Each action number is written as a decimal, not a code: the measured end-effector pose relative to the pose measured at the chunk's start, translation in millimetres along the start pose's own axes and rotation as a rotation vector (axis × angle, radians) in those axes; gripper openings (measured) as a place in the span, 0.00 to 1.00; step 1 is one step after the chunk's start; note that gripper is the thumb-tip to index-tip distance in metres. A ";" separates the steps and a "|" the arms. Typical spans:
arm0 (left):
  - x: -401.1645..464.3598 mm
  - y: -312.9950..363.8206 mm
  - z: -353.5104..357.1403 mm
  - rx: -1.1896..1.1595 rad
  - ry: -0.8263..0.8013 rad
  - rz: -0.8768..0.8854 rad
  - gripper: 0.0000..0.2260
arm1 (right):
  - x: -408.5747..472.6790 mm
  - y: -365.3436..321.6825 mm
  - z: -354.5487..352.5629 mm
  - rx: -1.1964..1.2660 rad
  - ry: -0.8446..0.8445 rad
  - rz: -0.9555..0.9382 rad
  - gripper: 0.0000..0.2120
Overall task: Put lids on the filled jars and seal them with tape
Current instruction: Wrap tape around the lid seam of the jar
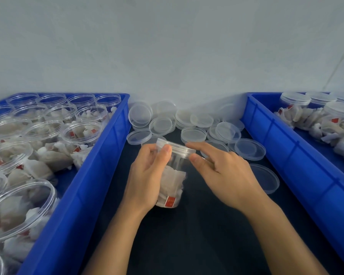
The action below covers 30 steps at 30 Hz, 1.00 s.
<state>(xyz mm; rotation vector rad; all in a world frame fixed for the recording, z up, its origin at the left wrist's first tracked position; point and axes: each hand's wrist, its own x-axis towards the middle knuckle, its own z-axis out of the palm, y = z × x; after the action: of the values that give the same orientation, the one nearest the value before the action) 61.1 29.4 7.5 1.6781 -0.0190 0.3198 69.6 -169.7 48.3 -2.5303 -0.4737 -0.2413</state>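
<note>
Gripped in the left hand (pixel 147 175) is a clear plastic jar (pixel 172 183) filled with white tea bags, held tilted above the dark tabletop (pixel 197 235) between two blue crates; the fingers are curled round the jar's far side and the thumb (pixel 163 155) is pressed against the wall just below the rim. A translucent lid (pixel 176 148) is seated on the jar's mouth. One red tag (pixel 170 202) can be seen through the wall near the jar's base.

At the far left, a blue crate (pixel 83 187) is packed with open jars (pixel 78 132) of the same kind, each filled with white tea bags and red tags, none of them lidded.

Between the crates, against the pale wall, loose lids (pixel 193 134) are piled on the tabletop, some overlapping and some propped on edge.

To the right of the jar, the right hand (pixel 224 175) is held at the lid's edge, its grip a light pinch: the thumb tip is set against the lid's near right side and the index finger (pixel 203 148) is stretched over the rim, while the other fingers are loosely bent and hold nothing. One more lid (pixel 264 178) lies flat just beyond this hand.

At the far right, a second blue crate (pixel 298 159) is seen holding lidded jars (pixel 295 99) lying among loose tea bags.
</note>
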 end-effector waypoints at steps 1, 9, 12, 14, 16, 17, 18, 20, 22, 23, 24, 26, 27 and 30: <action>0.4 -0.1 -1.0 -0.012 -0.018 0.001 0.27 | -0.4 -0.6 -0.2 0.001 -0.003 0.000 0.21; -2.2 5.4 -7.4 0.155 -0.106 0.013 0.21 | -5.8 -3.8 2.9 0.029 -0.031 -0.003 0.22; -6.3 10.7 -5.4 0.343 0.075 0.136 0.22 | -6.7 -6.0 3.1 0.009 -0.007 0.006 0.23; -11.6 13.5 -0.3 0.417 0.163 0.194 0.22 | -7.3 -8.8 4.7 -0.023 0.014 0.009 0.24; -15.5 15.1 7.8 0.459 0.147 0.178 0.24 | -7.4 -10.8 7.0 -0.048 0.032 0.009 0.26; -16.6 15.1 11.7 0.492 0.125 0.166 0.27 | -7.2 -10.8 7.6 -0.056 0.025 0.009 0.26; -17.0 14.4 14.9 0.532 0.111 0.165 0.29 | -6.7 -10.1 7.7 -0.044 0.005 0.015 0.25; -14.7 12.4 16.4 0.590 0.106 0.173 0.31 | -4.6 -4.9 8.5 0.050 -0.046 0.044 0.22; -10.7 9.5 12.8 0.586 0.108 0.153 0.30 | -2.6 1.5 8.3 0.170 -0.109 0.079 0.21; -8.8 7.0 9.9 0.549 0.117 0.133 0.28 | -1.9 3.4 7.5 0.219 -0.135 0.085 0.22; -7.2 4.5 6.6 0.489 0.131 0.109 0.26 | -1.7 4.0 6.6 0.262 -0.149 0.083 0.22; -4.1 0.6 0.4 0.367 0.154 0.064 0.24 | -1.6 4.7 5.0 0.288 -0.125 0.055 0.20; -3.3 -0.6 -1.5 0.338 0.157 0.051 0.25 | -1.5 5.4 4.5 0.258 -0.096 0.037 0.19; -3.0 -0.5 -3.0 0.321 0.155 0.033 0.25 | -1.4 6.2 4.9 0.136 -0.058 0.021 0.17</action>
<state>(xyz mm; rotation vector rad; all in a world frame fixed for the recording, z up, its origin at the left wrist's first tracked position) 57.7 31.9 6.6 1.9671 0.1265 0.4973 71.1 -172.3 40.9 -2.4137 -0.4693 -0.1235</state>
